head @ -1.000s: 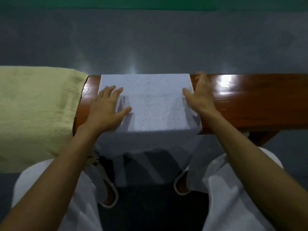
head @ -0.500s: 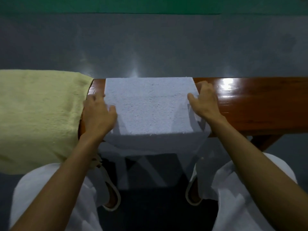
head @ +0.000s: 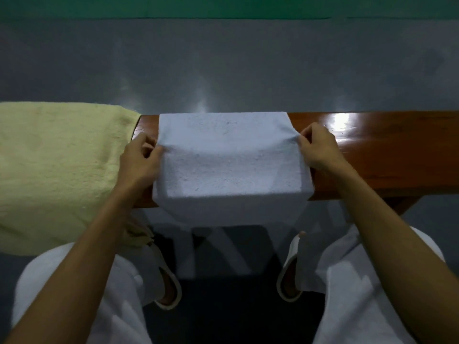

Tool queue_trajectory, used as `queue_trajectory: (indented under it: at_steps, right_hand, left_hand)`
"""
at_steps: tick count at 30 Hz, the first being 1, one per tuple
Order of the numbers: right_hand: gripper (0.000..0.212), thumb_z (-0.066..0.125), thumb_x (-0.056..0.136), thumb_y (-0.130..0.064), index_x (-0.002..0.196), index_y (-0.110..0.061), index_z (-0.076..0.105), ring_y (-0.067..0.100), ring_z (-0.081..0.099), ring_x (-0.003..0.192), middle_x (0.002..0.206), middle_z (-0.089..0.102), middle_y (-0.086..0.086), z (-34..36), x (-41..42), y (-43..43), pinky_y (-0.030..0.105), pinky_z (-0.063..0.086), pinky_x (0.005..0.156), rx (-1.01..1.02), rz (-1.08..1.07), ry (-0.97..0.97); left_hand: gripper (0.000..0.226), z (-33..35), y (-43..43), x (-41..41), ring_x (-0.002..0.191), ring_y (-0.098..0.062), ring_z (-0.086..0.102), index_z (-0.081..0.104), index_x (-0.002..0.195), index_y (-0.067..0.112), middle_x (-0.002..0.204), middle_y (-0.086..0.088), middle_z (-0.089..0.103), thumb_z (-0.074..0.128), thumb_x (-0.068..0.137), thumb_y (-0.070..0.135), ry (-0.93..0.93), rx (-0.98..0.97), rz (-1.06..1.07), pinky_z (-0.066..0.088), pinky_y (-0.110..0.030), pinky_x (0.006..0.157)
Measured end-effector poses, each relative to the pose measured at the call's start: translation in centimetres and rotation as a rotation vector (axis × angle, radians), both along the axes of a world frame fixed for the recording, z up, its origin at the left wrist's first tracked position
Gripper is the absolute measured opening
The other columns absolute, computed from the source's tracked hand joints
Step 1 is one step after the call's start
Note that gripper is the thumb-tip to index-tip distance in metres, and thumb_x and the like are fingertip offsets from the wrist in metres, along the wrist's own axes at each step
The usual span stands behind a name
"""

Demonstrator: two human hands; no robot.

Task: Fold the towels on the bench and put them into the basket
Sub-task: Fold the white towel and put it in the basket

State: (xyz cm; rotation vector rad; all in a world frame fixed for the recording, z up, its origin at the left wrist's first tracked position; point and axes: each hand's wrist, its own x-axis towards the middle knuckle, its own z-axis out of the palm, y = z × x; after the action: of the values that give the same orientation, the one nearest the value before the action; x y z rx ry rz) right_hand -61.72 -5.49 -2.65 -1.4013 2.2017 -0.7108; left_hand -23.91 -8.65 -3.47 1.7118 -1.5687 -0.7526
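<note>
A pale blue towel [head: 228, 160] lies across the glossy wooden bench [head: 387, 157], its near part hanging over the front edge. My left hand [head: 140, 161] pinches the towel's left edge about halfway across the bench. My right hand [head: 319, 147] pinches the right edge at the same depth, and the cloth puckers at both pinches. A yellow towel [head: 54, 170] drapes over the bench to the left. No basket is in view.
Grey floor [head: 223, 65] stretches beyond the bench, with a green strip at the far edge. My white-trousered legs and slippered feet [head: 169, 291] stand close against the bench front. A bench leg [head: 404, 203] shows under the right side.
Both hands went from lying flat on the blue towel to pinching its side edges. The cloth now bunches slightly at each grip.
</note>
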Motion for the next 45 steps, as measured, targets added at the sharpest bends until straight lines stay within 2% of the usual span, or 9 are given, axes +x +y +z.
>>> queue_trajectory:
  at_steps: [5,8,12,21,26,32,36,39,45]
  right_hand:
    - [0.02,0.068,0.098,-0.017,0.116,-0.013,0.061,0.024,0.068,0.106,0.118,0.066,0.007,2.0,-0.7,2.1,0.04,0.061,0.09,-0.12,-0.073,-0.618]
    - [0.033,0.072,0.093,-0.004,0.123,-0.013,0.065,0.022,0.07,0.109,0.122,0.069,0.005,2.4,-1.2,2.7,0.037,0.062,0.089,-0.142,0.0,-0.726]
    - [0.022,0.073,0.093,-0.008,0.113,-0.017,0.074,0.017,0.068,0.11,0.118,0.069,-0.004,2.1,-1.2,3.0,0.026,0.062,0.084,-0.141,0.059,-0.542]
    - [0.038,0.084,0.085,-0.017,0.121,-0.013,0.073,0.001,0.066,0.091,0.113,0.069,-0.006,1.0,-1.8,3.3,0.003,0.05,0.077,-0.292,0.226,-0.009]
    - [0.023,0.076,0.089,-0.007,0.112,-0.006,0.075,0.019,0.064,0.088,0.107,0.073,0.014,-0.2,-1.3,2.7,0.026,0.054,0.081,-0.349,0.26,0.274]
    - [0.017,0.072,0.094,-0.014,0.108,-0.007,0.078,0.016,0.056,0.082,0.101,0.069,0.011,0.2,-1.6,2.5,0.02,0.044,0.073,-0.346,0.138,0.28]
    - [0.013,0.077,0.092,-0.023,0.104,-0.019,0.079,0.003,0.062,0.074,0.088,0.07,-0.008,0.9,-2.2,2.7,0.014,0.047,0.064,-0.328,-0.005,0.017]
    - [0.006,0.08,0.089,-0.019,0.093,-0.023,0.077,0.008,0.069,0.069,0.082,0.073,-0.003,1.9,-2.3,2.9,0.018,0.054,0.06,-0.318,-0.149,-0.259]
    - [0.006,0.056,0.104,-0.011,0.102,-0.009,0.061,0.018,0.073,0.058,0.084,0.079,0.006,4.3,-1.1,2.6,0.021,0.055,0.048,-0.22,-0.15,-0.696]
  left_hand:
    - [0.024,1.7,1.2,0.3,0.079,0.0,0.061,0.06,0.117,0.015,0.097,0.011,0.063,0.072,0.095,0.012,0.241,0.086,-0.048,0.051,-0.012,0.058]
    - [0.046,1.9,1.1,1.3,0.086,0.014,0.065,0.059,0.13,0.023,0.109,0.021,0.062,0.077,0.09,0.008,0.24,0.073,-0.129,0.051,-0.006,0.067]
    - [0.03,1.7,1.1,2.0,0.092,0.001,0.073,0.076,0.117,0.019,0.102,0.005,0.076,0.08,0.088,0.012,0.163,0.013,-0.114,0.059,-0.017,0.077]
    - [0.027,2.1,1.2,2.3,0.086,-0.005,0.073,0.081,0.109,0.021,0.095,0.003,0.078,0.085,0.082,0.022,-0.025,-0.079,-0.028,0.061,-0.032,0.084]
    - [0.02,2.3,1.3,1.9,0.074,-0.001,0.069,0.082,0.094,0.023,0.078,0.008,0.073,0.09,0.076,0.028,-0.054,-0.12,0.07,0.057,-0.026,0.076]
    - [0.016,1.9,1.0,1.5,0.071,-0.006,0.066,0.08,0.089,0.021,0.08,0.002,0.074,0.087,0.08,0.033,-0.094,-0.163,0.082,0.058,-0.03,0.072]
    - [0.015,1.7,0.7,1.2,0.071,-0.016,0.064,0.08,0.092,0.021,0.082,0.001,0.073,0.081,0.086,0.035,-0.108,-0.154,0.078,0.06,-0.043,0.072]
    - [0.008,1.9,0.6,0.8,0.067,-0.013,0.062,0.079,0.09,0.022,0.081,0.002,0.073,0.081,0.087,0.029,-0.056,-0.142,0.088,0.061,-0.045,0.073]
    - [0.005,3.1,0.9,-0.9,0.058,-0.007,0.068,0.074,0.099,0.014,0.084,-0.002,0.074,0.076,0.094,0.015,0.225,-0.025,0.15,0.061,-0.027,0.063]
